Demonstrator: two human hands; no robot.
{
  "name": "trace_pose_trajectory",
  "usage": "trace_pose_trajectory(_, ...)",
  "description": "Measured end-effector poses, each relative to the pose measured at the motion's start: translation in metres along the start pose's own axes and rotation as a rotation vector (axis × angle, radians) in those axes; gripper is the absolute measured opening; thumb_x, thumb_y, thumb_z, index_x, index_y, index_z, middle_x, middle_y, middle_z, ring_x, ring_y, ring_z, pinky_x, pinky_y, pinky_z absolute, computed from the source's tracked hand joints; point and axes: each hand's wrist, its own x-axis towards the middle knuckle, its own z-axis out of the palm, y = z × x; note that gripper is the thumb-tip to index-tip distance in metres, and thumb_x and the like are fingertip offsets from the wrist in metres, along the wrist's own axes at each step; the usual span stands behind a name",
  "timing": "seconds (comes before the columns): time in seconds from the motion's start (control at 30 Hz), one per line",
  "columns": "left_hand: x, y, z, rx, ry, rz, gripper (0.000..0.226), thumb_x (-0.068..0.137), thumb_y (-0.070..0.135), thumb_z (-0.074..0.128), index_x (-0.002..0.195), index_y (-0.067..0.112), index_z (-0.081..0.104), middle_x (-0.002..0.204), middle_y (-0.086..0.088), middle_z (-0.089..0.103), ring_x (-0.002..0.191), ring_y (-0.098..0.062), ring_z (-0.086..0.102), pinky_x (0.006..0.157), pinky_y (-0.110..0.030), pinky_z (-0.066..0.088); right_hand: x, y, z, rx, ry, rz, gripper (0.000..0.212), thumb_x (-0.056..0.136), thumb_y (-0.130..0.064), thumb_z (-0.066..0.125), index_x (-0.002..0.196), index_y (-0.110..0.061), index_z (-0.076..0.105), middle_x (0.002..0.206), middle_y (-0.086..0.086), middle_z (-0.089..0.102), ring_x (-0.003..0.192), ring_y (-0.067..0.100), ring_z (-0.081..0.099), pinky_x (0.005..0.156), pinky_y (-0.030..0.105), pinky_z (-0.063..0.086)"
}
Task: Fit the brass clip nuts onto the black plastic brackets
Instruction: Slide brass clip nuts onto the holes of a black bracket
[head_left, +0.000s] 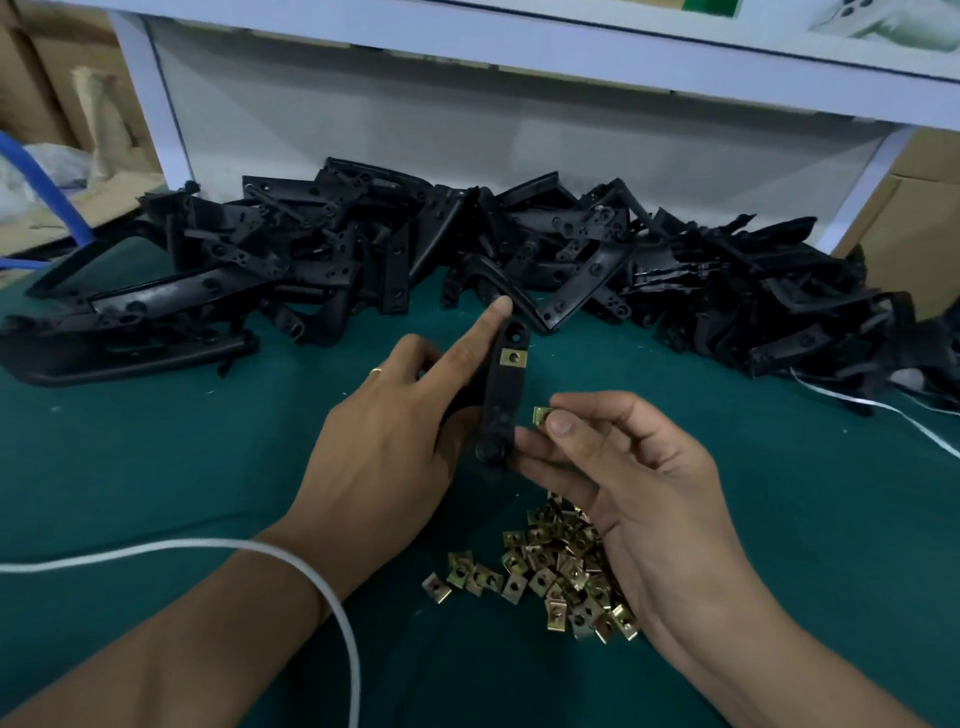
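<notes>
Green surface (156, 467): bare at left; far edge lined with a heap of black brackets (467, 249). Left hand (384, 447) grips one bracket (501, 395), long axis running away from the person, one brass nut (513, 357) already fitted near its far end. Right hand (639, 478), fingers closed, pinches a loose clip nut (541, 414) just beside the bracket. Pile of clip nuts (550, 571) lies nearer, under the right hand.

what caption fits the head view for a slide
Left hand holds a black bracket while right hand pinches a brass clip nut.
</notes>
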Motion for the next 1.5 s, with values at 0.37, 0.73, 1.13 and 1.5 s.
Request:
trace_pose_trajectory(0.37, -0.001, 0.005, -0.001, 0.01, 0.003, 0.057, 0.078, 0.096, 0.035, 0.047, 0.159, 0.054, 0.005, 0.108, 0.006, 0.043, 0.071, -0.02, 0.043, 0.055, -0.043, 0.05, -0.006, 0.005, 0.003, -0.073, 0.012, -0.012, 0.024, 0.074, -0.021, 0.087, 0.094, -0.009, 0.08, 0.096, 0.019, 0.074, 0.092, 0.036, 0.078, 0.084, 0.047, 0.065)
trace_pose_trajectory(0.73, -0.001, -0.001, -0.004, -0.069, -0.077, 0.148, 0.091, 0.087, 0.02, 0.051, 0.161, 0.05, 0.008, 0.108, 0.008, 0.045, 0.072, -0.019, 0.05, 0.056, -0.046, 0.054, -0.006, -0.007, -0.008, 0.007, -0.216, 0.05, 0.017, 0.088, -0.005, 0.08, 0.104, 0.0, 0.079, 0.097, 0.023, 0.076, 0.091, 0.036, 0.077, 0.084, 0.045, 0.064)
trace_pose_trajectory(1.13, -0.005, 0.0, -0.002, -0.065, -0.096, 0.182, 0.102, 0.09, 0.01, 0.069, 0.16, 0.051, 0.008, 0.108, 0.01, 0.046, 0.071, -0.016, 0.052, 0.058, -0.041, 0.054, -0.007, -0.002, -0.001, -0.021, -0.177, 0.034, 0.022, 0.081, -0.01, 0.083, 0.101, -0.009, 0.076, 0.084, 0.016, 0.075, 0.076, 0.036, 0.076, 0.073, 0.044, 0.064)
trace_pose_trajectory(1.5, 0.002, 0.007, 0.003, 0.112, -0.065, 0.223, 0.076, 0.099, 0.041, 0.047, 0.162, 0.045, 0.006, 0.11, 0.006, 0.05, 0.084, -0.021, 0.055, 0.06, -0.037, 0.051, -0.002, -0.008, -0.004, -0.337, -0.072, -0.069, 0.025, 0.094, -0.033, 0.076, 0.091, -0.009, 0.072, 0.08, 0.024, 0.061, 0.074, 0.04, 0.061, 0.081, 0.061, 0.061)
